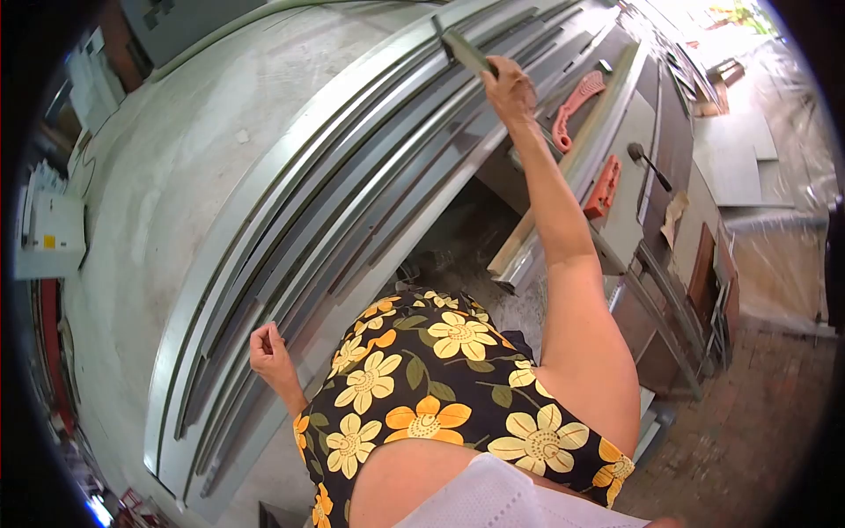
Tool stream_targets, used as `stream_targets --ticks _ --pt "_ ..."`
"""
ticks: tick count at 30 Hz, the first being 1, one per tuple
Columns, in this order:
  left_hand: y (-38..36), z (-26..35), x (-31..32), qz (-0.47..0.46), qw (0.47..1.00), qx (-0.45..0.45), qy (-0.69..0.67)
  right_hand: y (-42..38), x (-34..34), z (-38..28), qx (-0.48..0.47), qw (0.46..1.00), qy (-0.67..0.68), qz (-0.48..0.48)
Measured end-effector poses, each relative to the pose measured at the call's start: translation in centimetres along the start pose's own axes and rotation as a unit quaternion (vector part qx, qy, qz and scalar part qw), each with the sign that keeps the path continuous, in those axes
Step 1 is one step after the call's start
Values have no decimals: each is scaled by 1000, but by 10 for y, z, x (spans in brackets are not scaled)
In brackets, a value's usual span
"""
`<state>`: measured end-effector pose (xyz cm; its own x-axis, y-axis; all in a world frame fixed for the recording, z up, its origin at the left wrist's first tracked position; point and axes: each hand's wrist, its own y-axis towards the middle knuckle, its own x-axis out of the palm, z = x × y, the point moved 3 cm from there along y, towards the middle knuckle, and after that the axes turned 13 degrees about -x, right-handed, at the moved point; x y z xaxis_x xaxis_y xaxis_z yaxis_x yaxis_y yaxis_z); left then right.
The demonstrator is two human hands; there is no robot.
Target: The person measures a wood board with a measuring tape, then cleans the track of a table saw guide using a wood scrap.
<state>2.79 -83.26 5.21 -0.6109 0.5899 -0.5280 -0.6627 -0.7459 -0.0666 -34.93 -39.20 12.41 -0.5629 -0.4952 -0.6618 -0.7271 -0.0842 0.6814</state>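
My right hand is stretched far forward, its fingers closed round one end of a short grey-green bar with a dark crosspiece at its far end. The bar overlaps the long metal strips, which lie side by side on a pale bench top. At the near end of these strips is my left hand, its fingers curled together and the thumb on top. I cannot tell what, if anything, it pinches. A pink curved handle-like tool lies to the right of my right hand.
A red tool and a dark-headed piece with a thin rod lie on the boards at right. Timber lengths jut out beside a dark gap before me. Flat panels stand farther right, near a brick floor.
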Motion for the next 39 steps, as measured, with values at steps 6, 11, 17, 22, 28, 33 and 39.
stream_targets --ticks 6,11,17,22,28,33,39 --pt "23 26 16 -51 996 68 18 -48 -130 82 141 978 -144 49" --pt "31 39 25 -75 993 94 9 -135 -216 126 253 926 -277 40" --pt "35 41 32 -92 990 109 1 -225 -242 130 334 883 -330 -11" --pt "45 29 34 -71 990 122 -18 -254 -223 126 343 871 -349 -47" --pt "43 17 26 -54 995 83 -15 -267 -204 136 355 890 -286 -24" --pt "31 15 12 6 993 110 49 -205 -202 99 237 937 -249 66" --pt "17 -3 2 49 975 170 138 -102 -129 2 174 977 118 -30"
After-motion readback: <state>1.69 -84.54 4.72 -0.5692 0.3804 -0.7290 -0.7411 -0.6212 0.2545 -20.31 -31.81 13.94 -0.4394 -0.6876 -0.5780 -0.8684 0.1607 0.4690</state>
